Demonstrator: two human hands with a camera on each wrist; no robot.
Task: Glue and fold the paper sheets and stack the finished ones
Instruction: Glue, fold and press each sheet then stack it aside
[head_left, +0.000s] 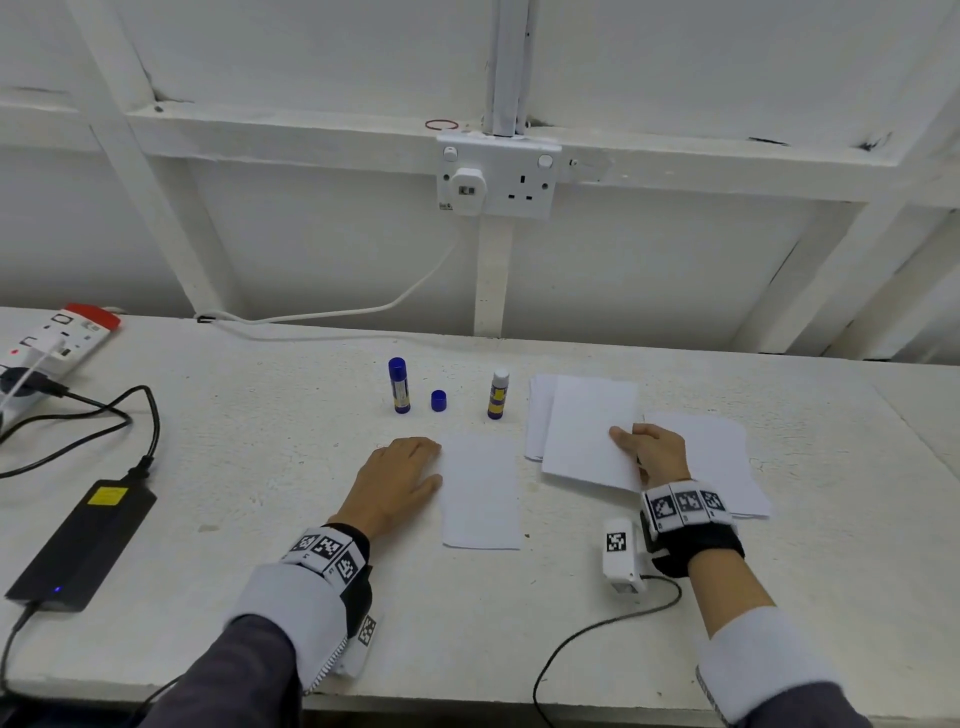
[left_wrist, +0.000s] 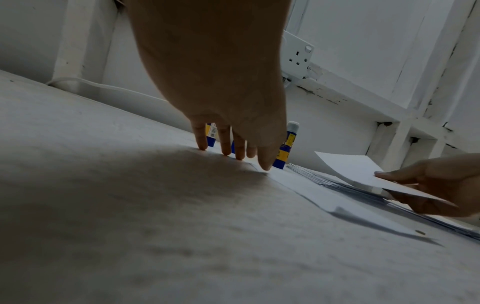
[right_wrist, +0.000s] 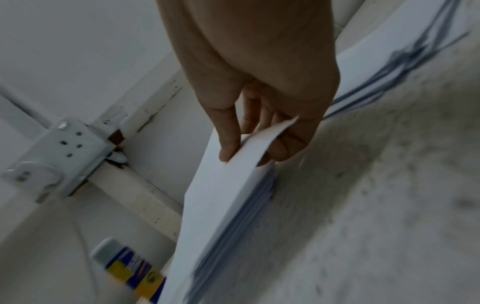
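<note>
A folded white sheet (head_left: 480, 493) lies flat at the table's middle. My left hand (head_left: 410, 467) rests flat beside its left edge, fingers straight, the fingertips (left_wrist: 226, 150) on the table by the paper. My right hand (head_left: 636, 441) pinches a loose white sheet (head_left: 592, 431) by its right edge, thumb on top, fingers underneath (right_wrist: 280, 152). That sheet (right_wrist: 221, 195) hangs tilted above a paper stack (head_left: 537, 415). A second paper stack (head_left: 722, 457) lies to the right of the hand. Behind stand a capped blue glue stick (head_left: 399, 385), a loose blue cap (head_left: 438, 400) and an uncapped glue stick (head_left: 498, 393).
A power strip (head_left: 57, 338) and a black adapter (head_left: 83, 540) with cables occupy the table's left side. A wall socket (head_left: 498, 176) is mounted on the white wall behind. A small white device (head_left: 621, 556) with a cable hangs by my right wrist.
</note>
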